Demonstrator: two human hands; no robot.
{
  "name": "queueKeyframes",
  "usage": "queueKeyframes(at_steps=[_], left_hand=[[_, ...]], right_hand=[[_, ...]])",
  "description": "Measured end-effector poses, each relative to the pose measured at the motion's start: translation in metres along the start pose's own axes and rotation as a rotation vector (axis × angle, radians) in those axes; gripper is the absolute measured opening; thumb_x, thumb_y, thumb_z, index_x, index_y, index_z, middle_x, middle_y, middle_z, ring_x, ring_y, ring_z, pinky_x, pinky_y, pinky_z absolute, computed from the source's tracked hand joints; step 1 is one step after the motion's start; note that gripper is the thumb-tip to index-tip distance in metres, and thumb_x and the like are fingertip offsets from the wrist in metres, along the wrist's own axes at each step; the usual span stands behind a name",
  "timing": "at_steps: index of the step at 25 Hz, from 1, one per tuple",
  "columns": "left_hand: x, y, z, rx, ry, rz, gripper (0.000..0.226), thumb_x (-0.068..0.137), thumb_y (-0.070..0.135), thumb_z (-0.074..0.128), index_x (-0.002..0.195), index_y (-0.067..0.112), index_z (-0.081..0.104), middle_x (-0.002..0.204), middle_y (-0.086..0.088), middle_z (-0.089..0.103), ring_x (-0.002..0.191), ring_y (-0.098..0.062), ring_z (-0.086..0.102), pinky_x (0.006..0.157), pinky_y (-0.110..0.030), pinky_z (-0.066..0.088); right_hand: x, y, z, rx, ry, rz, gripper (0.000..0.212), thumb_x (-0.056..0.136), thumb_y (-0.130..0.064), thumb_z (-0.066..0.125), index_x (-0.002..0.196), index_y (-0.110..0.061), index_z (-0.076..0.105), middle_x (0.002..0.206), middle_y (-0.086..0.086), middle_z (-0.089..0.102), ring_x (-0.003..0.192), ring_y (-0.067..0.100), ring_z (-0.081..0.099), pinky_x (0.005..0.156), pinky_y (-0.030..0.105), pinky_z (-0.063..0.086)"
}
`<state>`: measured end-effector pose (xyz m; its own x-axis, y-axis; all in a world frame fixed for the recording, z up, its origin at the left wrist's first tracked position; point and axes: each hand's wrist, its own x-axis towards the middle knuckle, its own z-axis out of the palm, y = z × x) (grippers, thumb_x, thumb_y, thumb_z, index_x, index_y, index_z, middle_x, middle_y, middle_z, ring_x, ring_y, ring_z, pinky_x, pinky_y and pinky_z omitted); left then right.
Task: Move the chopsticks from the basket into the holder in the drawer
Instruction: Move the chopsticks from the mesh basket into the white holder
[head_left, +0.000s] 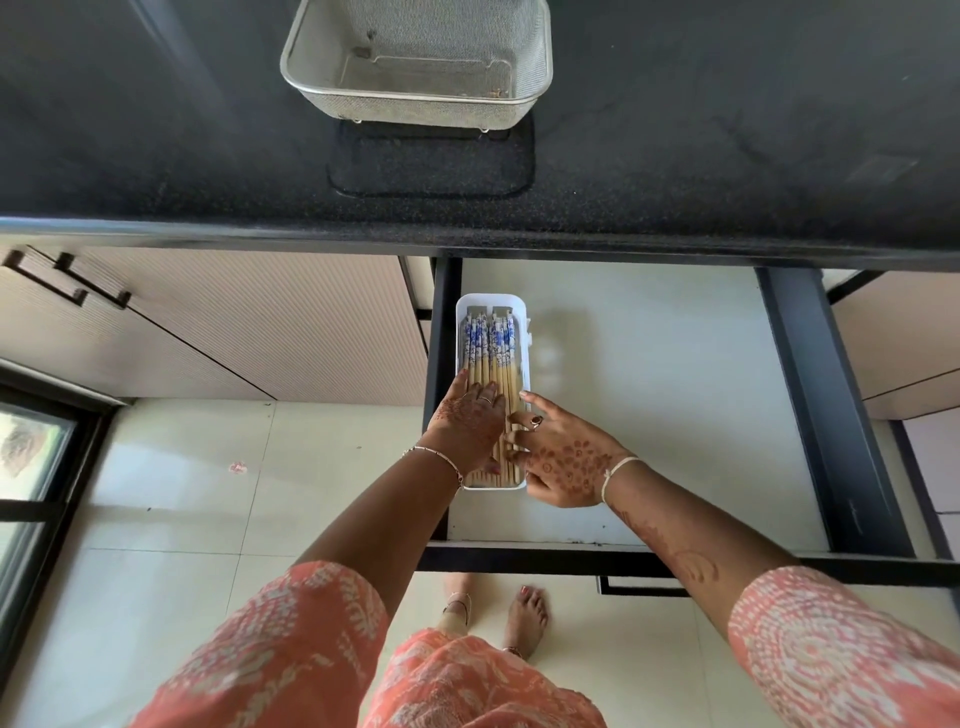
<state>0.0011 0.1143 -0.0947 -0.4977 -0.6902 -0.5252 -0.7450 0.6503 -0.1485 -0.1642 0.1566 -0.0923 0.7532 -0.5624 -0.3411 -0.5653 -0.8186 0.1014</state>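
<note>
On chopsticks, flat hands (palms down)

There are 2 hands, the left hand and the right hand, with 2 rings, 1 per hand. Under the fingers sits 1 holder of chopsticks, too tightly packed to count, in 1 drawer. Well beyond the fingertips stands 1 basket.

Nothing legible anywhere; a tiny mark on the drawer rail is too small to read.
</note>
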Motion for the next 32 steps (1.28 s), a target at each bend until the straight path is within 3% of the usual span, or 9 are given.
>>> queueKeyframes(at_steps=[4, 7, 10, 14, 18, 23, 27, 30, 32], left_hand=[[-0.003, -0.001, 0.000, 0.004, 0.023, -0.019, 0.083, 0.087, 0.050, 0.058, 0.150, 0.009, 0.023, 0.156, -0.011, 0.028, 0.147, -0.027, 0.021, 0.118, -0.055, -0.006], [-0.006, -0.003, 0.002, 0.013, 0.056, -0.075, 0.073, 0.094, 0.040, 0.047, 0.152, 0.006, 0.018, 0.160, -0.014, 0.018, 0.149, -0.031, 0.009, 0.115, -0.061, -0.011], [-0.004, -0.003, 0.003, 0.029, 0.062, -0.097, 0.066, 0.095, 0.037, 0.043, 0.150, 0.005, 0.025, 0.156, -0.013, 0.028, 0.149, -0.030, 0.011, 0.112, -0.063, -0.015], [-0.003, -0.005, 0.002, 0.050, 0.069, -0.117, 0.068, 0.096, 0.038, 0.041, 0.152, 0.006, 0.020, 0.159, -0.013, 0.022, 0.150, -0.030, 0.006, 0.110, -0.063, -0.018], [-0.004, -0.008, 0.003, 0.065, 0.065, -0.110, 0.071, 0.095, 0.038, 0.044, 0.154, 0.010, 0.016, 0.158, -0.009, 0.025, 0.150, -0.030, 0.003, 0.111, -0.064, -0.016], [-0.004, -0.010, 0.007, 0.056, 0.087, -0.102, 0.073, 0.094, 0.036, 0.046, 0.153, 0.008, 0.015, 0.157, -0.009, 0.027, 0.150, -0.029, 0.006, 0.113, -0.065, -0.011], [-0.007, -0.011, 0.007, 0.097, 0.102, -0.091, 0.067, 0.095, 0.035, 0.043, 0.152, 0.008, 0.020, 0.156, -0.010, 0.028, 0.150, -0.029, 0.006, 0.113, -0.064, -0.012], [-0.006, -0.011, 0.006, 0.136, 0.093, -0.084, 0.067, 0.095, 0.036, 0.044, 0.152, 0.009, 0.022, 0.157, -0.009, 0.028, 0.150, -0.030, 0.005, 0.111, -0.065, -0.016], [-0.006, -0.011, 0.006, 0.121, 0.105, -0.083, 0.065, 0.095, 0.036, 0.044, 0.152, 0.012, 0.025, 0.157, -0.008, 0.028, 0.150, -0.031, 0.005, 0.110, -0.064, -0.017]], right_hand=[[0.002, 0.000, -0.006, -0.021, 0.016, -0.005, 0.046, 0.089, -0.036, 0.028, 0.102, -0.015, 0.066, 0.094, 0.007, 0.066, 0.104, 0.030, 0.061, 0.118, 0.055, 0.008], [0.007, -0.001, -0.006, -0.074, -0.044, 0.033, 0.054, 0.089, -0.039, 0.017, 0.103, -0.014, 0.062, 0.102, 0.004, 0.061, 0.105, 0.027, 0.058, 0.118, 0.054, 0.000], [0.010, 0.000, -0.002, -0.087, -0.067, 0.047, 0.060, 0.088, -0.041, 0.015, 0.111, -0.010, 0.061, 0.111, 0.006, 0.062, 0.111, 0.028, 0.058, 0.118, 0.055, -0.002], [0.014, -0.001, 0.000, -0.067, -0.044, 0.048, 0.057, 0.089, -0.040, 0.017, 0.110, -0.008, 0.059, 0.104, 0.007, 0.061, 0.095, 0.026, 0.062, 0.119, 0.055, -0.004], [0.017, -0.001, 0.002, -0.122, -0.080, 0.047, 0.069, 0.090, -0.043, 0.013, 0.132, -0.005, 0.052, 0.129, 0.011, 0.056, 0.104, 0.027, 0.061, 0.118, 0.055, -0.004], [0.018, -0.002, 0.002, -0.134, -0.082, 0.050, 0.070, 0.090, -0.044, 0.012, 0.130, -0.005, 0.054, 0.125, 0.011, 0.058, 0.102, 0.026, 0.062, 0.118, 0.055, -0.007], [0.019, 0.001, 0.003, -0.120, -0.097, 0.038, 0.070, 0.090, -0.044, 0.011, 0.143, -0.010, 0.041, 0.145, 0.007, 0.046, 0.112, 0.025, 0.060, 0.118, 0.056, -0.005], [0.020, 0.001, 0.007, -0.107, -0.124, 0.020, 0.075, 0.087, -0.045, 0.002, 0.143, -0.013, 0.041, 0.142, 0.005, 0.047, 0.115, 0.027, 0.058, 0.115, 0.055, -0.016], [0.019, 0.002, 0.007, -0.106, -0.121, 0.023, 0.074, 0.088, -0.045, 0.004, 0.141, -0.012, 0.044, 0.139, 0.006, 0.051, 0.117, 0.028, 0.057, 0.116, 0.055, -0.016]])
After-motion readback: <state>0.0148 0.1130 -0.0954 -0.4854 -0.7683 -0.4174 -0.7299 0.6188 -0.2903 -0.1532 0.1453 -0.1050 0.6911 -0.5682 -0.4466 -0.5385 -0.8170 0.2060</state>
